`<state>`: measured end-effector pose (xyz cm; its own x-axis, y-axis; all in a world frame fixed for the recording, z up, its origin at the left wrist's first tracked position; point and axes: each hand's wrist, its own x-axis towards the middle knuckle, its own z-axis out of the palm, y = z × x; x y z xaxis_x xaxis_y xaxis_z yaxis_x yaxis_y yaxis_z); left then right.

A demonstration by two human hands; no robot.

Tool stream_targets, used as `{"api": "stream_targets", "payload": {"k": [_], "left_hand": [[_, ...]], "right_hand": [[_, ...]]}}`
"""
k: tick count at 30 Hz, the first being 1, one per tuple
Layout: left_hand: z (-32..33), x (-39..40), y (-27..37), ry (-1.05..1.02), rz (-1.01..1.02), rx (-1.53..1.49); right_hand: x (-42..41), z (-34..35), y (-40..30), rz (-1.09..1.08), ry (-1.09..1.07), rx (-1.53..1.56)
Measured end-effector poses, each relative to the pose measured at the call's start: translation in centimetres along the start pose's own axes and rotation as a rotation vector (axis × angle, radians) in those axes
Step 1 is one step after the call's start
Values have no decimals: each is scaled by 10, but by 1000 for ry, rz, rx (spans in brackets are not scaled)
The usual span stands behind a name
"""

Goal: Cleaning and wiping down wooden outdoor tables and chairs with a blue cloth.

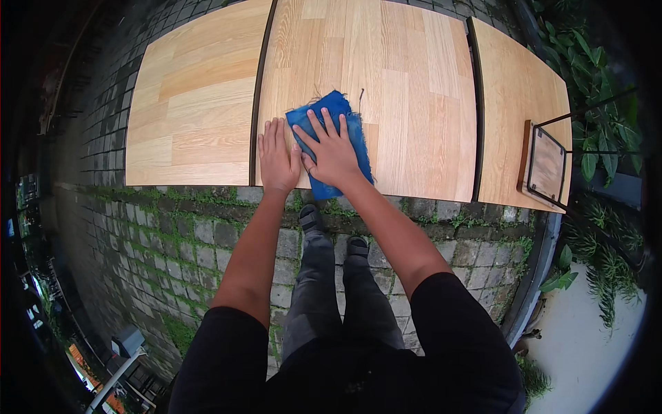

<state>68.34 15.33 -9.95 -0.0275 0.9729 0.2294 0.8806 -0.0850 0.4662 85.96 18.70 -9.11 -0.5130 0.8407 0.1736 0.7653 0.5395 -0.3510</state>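
A blue cloth [358, 135] with frayed edges lies flat on the middle wood-patterned tabletop [424, 139], its lower corner hanging past the front edge. My right hand [331, 147] rests palm down on it, fingers spread, not gripping it. Just to the left, my left hand [277, 158] lies flat on the same tabletop beside the cloth. Its fingers are nearly straight and the thumb points toward the cloth's left side. A small dark mark or thread [361, 95] shows on the wood above the cloth's right corner.
Dark gaps separate the middle tabletop from a left tabletop [201, 103] and a right tabletop [512, 114]. On the right one sits an upturned stool [545, 160], its thin metal legs sticking outward. Mossy paving [207, 233] lies underfoot; leafy plants [595, 119] grow at the right.
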Motion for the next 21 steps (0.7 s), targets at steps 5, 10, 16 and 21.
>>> {"api": "stream_targets", "payload": {"k": [5, 10, 16, 21], "left_hand": [[-4, -1, 4, -18, 10, 102], [-2, -3, 3, -15, -10, 98], [-6, 2, 9, -20, 22, 80], [1, 1, 14, 97, 75, -290]], "right_hand": [[-99, -58, 32, -7, -122, 78], [-87, -72, 100, 156, -70, -87], [46, -20, 83, 289, 75, -233], [69, 20, 6, 70, 38, -131]]}}
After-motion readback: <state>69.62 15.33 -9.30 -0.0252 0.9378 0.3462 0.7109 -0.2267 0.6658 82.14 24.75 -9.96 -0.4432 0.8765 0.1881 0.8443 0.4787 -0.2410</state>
